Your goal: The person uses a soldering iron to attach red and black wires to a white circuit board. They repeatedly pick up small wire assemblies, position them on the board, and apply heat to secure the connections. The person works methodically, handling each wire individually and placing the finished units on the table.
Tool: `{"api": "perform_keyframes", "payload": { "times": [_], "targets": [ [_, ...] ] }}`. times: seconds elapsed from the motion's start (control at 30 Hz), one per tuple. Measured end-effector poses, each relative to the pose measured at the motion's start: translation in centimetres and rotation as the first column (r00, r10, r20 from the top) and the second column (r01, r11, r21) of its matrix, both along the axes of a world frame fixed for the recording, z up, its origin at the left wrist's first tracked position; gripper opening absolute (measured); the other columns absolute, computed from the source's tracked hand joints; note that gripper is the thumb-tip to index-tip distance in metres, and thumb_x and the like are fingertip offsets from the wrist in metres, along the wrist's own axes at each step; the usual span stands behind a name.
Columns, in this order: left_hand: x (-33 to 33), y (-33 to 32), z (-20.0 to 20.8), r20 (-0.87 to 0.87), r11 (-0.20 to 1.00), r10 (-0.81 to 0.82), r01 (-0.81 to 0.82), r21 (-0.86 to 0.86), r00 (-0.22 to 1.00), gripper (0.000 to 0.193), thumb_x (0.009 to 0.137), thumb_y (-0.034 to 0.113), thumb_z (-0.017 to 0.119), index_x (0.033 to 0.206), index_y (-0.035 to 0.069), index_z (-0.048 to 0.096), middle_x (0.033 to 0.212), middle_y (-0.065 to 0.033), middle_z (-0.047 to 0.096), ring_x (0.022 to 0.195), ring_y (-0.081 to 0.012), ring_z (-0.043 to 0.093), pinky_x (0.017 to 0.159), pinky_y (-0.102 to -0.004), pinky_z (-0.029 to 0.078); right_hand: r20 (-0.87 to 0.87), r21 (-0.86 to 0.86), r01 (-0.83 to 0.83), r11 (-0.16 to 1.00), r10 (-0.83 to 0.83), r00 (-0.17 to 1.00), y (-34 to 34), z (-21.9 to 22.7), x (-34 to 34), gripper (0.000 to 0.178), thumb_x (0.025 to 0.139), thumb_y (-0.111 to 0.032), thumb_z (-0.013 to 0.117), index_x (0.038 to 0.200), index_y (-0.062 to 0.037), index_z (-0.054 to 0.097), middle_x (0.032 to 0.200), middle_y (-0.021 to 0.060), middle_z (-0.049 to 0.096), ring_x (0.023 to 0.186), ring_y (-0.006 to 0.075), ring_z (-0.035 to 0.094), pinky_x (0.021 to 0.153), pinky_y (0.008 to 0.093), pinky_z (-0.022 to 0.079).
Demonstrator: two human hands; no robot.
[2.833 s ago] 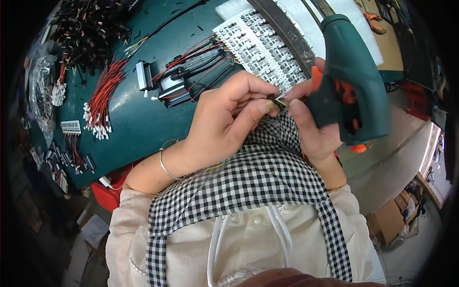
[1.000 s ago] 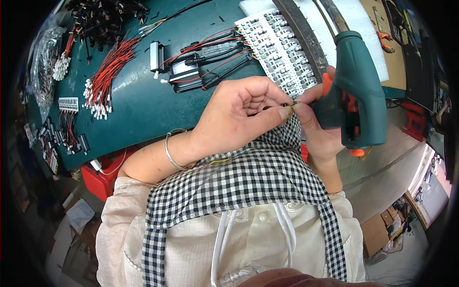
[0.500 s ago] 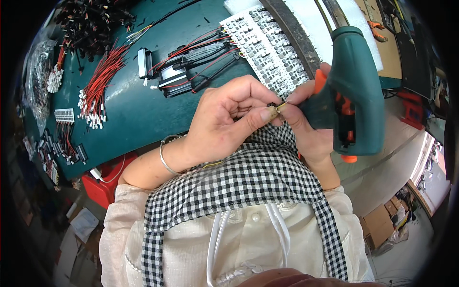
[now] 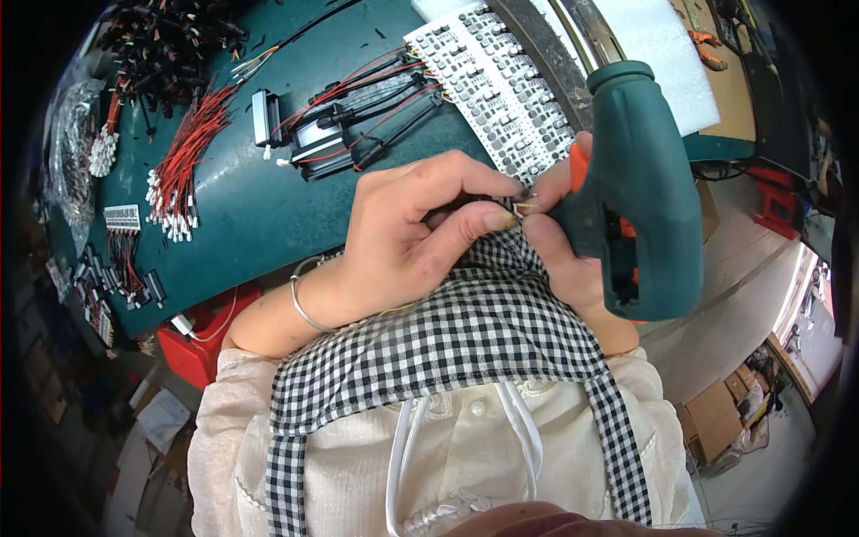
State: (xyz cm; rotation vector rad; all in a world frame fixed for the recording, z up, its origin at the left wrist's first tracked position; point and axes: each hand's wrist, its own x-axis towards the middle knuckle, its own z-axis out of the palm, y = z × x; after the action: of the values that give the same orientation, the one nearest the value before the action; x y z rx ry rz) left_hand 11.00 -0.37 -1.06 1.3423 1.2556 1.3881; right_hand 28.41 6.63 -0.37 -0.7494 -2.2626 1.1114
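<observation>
Close to my apron, my left hand (image 4: 407, 224) is closed, its thumb and forefinger pinching the end of a dark cable with thin wires (image 4: 526, 206), one of them yellow. Meeting it fingertip to fingertip, my right hand (image 4: 573, 264) pinches the same wire ends. That hand also keeps a green soldering gun (image 4: 662, 179) with orange parts, its metal rods pointing away from me. The gun's body hides most of the right fingers. Just beyond the fingertips lies a white circuit board panel (image 4: 501, 89) with rows of small components.
Black-cased modules (image 4: 322, 148) with red and black leads lie on the green table (image 4: 242, 170). Left of them are red wires with white plugs (image 4: 183, 152) and a heap of black cables (image 4: 170, 49). A dark metal bar (image 4: 555, 63) crosses the panel's right side, beside white foam (image 4: 662, 54).
The soldering gun has shifted slightly left and toward me with my right hand. My fingertips still pinch the wires, with the left forefinger now straighter.
</observation>
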Motion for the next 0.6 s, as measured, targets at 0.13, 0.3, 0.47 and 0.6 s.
{"api": "perform_keyframes", "payload": {
  "times": [0.13, 0.3, 0.47, 0.6],
  "targets": [
    [-0.4, 0.2, -0.1, -0.150, 0.990, -0.049, 0.068, 0.127, 0.988, 0.014, 0.081, 0.003, 0.068, 0.092, -0.004, 0.063, 0.082, -0.0127, 0.067, 0.067, -0.0191, 0.063, 0.060, -0.0249, 0.048, -0.179, -0.162, 0.058, 0.985, -0.087, 0.980, -0.2, -0.5, -0.1, 0.066, 0.082, -0.010, 0.069, 0.137, 0.0003, 0.033, 0.082, 0.0054, 0.058, 0.078, 0.0126, 0.055, 0.072, 0.0258, 0.046],
    [-0.4, -0.4, 0.6, -0.130, 0.999, -0.045, 0.048, 0.020, 0.990, 0.017, 0.078, 0.004, 0.072, 0.088, -0.005, 0.061, 0.080, -0.0134, 0.066, 0.061, -0.0173, 0.059, 0.054, -0.0249, 0.045, 0.055, 0.123, 0.016, 0.992, -0.023, 0.998, 0.5, -0.6, 0.1, 0.054, 0.080, -0.003, 0.066, 0.126, 0.0027, 0.038, 0.080, 0.0060, 0.058, 0.073, 0.0126, 0.055, 0.069, 0.0250, 0.045],
    [-0.3, 0.0, -0.4, -0.137, 0.975, -0.016, 0.046, 0.217, 0.990, 0.018, 0.074, 0.005, 0.075, 0.084, -0.003, 0.062, 0.075, -0.0121, 0.065, 0.059, -0.0173, 0.059, 0.052, -0.0252, 0.045, -0.246, -0.346, 0.038, 0.937, -0.130, 0.961, 0.5, -0.2, -0.5, 0.025, 0.080, -0.001, 0.066, 0.101, 0.0008, 0.052, 0.074, 0.0041, 0.057, 0.068, 0.0127, 0.054, 0.064, 0.0240, 0.043],
    [-1.1, -0.1, 0.6, -0.236, 0.994, 0.036, -0.010, 0.108, 0.971, 0.016, 0.074, 0.003, 0.074, 0.085, -0.003, 0.064, 0.073, -0.0112, 0.065, 0.060, -0.0177, 0.060, 0.054, -0.0252, 0.046, 0.009, 0.010, 0.018, 1.000, -0.018, 1.000, 0.8, -0.8, 0.2, 0.061, 0.078, -0.003, 0.067, 0.131, 0.0060, 0.037, 0.078, 0.0077, 0.059, 0.072, 0.0129, 0.055, 0.072, 0.0254, 0.045]
  ]
}}
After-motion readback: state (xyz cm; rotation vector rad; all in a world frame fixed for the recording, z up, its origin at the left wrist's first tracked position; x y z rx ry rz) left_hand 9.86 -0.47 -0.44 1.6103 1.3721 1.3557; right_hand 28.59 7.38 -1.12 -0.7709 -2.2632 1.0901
